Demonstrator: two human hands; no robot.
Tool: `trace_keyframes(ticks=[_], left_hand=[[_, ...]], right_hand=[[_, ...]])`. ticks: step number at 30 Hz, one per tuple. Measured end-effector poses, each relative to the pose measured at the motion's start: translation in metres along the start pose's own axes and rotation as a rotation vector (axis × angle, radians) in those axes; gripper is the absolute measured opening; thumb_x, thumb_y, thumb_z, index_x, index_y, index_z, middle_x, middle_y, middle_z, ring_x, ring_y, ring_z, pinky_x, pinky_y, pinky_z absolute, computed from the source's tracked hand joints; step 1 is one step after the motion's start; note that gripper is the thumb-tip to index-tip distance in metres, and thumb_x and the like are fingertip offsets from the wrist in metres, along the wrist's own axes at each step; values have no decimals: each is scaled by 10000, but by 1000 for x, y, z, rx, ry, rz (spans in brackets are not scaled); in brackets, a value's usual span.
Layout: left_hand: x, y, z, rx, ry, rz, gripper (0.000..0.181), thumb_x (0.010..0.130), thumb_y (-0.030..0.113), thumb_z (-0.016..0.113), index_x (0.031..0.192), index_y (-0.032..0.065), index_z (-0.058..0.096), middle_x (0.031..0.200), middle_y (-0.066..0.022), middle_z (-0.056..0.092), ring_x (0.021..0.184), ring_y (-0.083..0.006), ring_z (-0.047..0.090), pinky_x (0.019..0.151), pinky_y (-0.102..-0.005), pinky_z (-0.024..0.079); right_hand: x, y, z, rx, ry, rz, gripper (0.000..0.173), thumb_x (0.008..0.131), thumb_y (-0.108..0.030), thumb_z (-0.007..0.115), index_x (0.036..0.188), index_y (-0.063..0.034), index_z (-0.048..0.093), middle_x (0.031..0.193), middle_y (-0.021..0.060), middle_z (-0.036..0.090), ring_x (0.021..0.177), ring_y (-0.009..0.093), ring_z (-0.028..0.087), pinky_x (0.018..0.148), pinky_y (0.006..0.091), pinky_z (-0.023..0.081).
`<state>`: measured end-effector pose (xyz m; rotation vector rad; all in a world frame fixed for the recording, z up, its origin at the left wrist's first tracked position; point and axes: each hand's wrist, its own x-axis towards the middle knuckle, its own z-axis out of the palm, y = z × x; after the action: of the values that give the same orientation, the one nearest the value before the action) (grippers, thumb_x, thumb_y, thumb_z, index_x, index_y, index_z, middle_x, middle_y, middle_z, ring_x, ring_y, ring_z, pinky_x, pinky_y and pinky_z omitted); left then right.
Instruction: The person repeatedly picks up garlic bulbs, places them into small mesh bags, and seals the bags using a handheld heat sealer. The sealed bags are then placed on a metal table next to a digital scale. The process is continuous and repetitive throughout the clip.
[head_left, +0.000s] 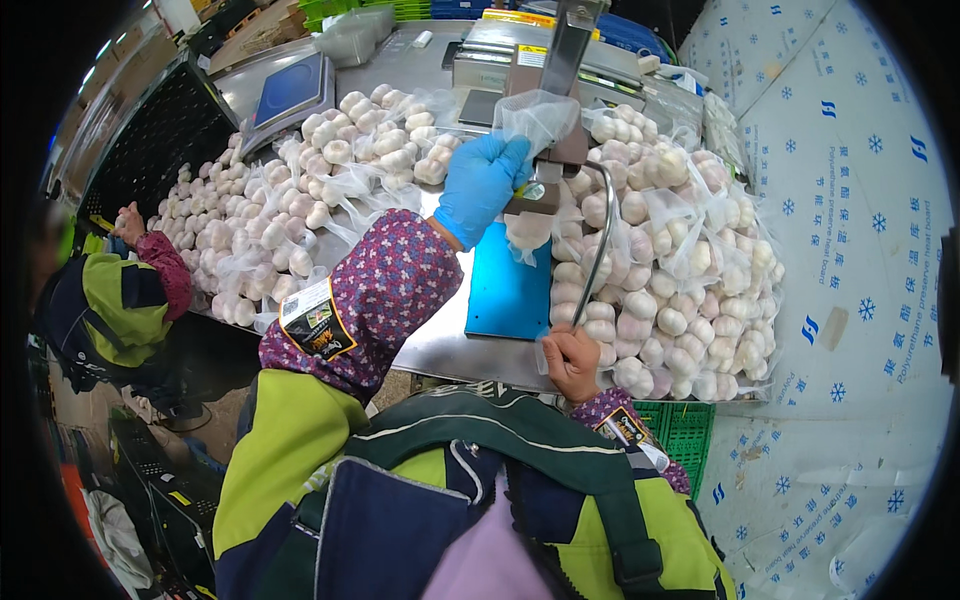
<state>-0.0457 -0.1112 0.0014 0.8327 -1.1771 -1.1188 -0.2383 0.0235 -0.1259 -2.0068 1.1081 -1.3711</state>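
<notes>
My left hand (484, 187), in a blue glove, grips the gathered top of a white mesh bag (536, 120) at the head of a bench-mounted bag-closing machine (574, 146). Garlic bulbs (528, 229) in mesh hang just below the machine head, partly hidden by it. Bare, my right hand (574, 364) is closed around the lower end of the machine's curved metal lever (606, 232). Beneath lies a blue plate (508, 289) on the metal table (442, 330). Mesh-bagged garlic (675, 262) is heaped right of the lever.
More garlic (262, 217) covers the table's left side, much of it in mesh bags. Behind it sits a scale (291, 90) with a blue platform. A co-worker's hand (130, 223) is near a black crate (161, 127). An insulated-board wall (832, 225) bounds the right; green crates (682, 439) stand below.
</notes>
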Motion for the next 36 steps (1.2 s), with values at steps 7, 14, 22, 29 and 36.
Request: trace_keyframes(ticks=[7,14,22,29,36], left_hand=[[19,12,31,963,-79,370,132,764,132,540,815,61,638,755,-161,616,692,-321,602,616,-389,478],[-21,15,67,913,-519,506,220,712,127,571,925,72,562,900,-130,593,791,-320,585,637,-421,479],[-79,-71,-97,1065,-547,341,178,792,295,567,894,181,658,804,-72,630,676,-281,600,592,-380,478],[44,-109,-167,1148,188,-97,249,809,290,586,800,51,653,790,-170,615,734,-349,595,675,-410,471],[161,-195,-174,1321,64,-3,209,752,228,579,739,28,638,808,-192,613,737,-353,598,669,-431,477]], right_hand=[[93,-59,-29,354,243,233,180,775,-11,607,949,13,569,746,78,589,628,144,549,576,247,427],[126,76,-30,55,217,-105,281,816,-64,566,1082,10,517,960,90,574,864,175,547,770,300,440],[191,57,-73,-151,52,149,131,775,-17,557,844,-23,668,768,51,628,665,118,541,597,249,417],[264,116,-151,291,410,331,190,854,-45,513,1011,11,605,664,57,570,509,95,504,434,198,383],[227,164,-158,147,407,525,200,870,-119,558,1036,-12,591,665,10,527,523,58,441,466,171,332]])
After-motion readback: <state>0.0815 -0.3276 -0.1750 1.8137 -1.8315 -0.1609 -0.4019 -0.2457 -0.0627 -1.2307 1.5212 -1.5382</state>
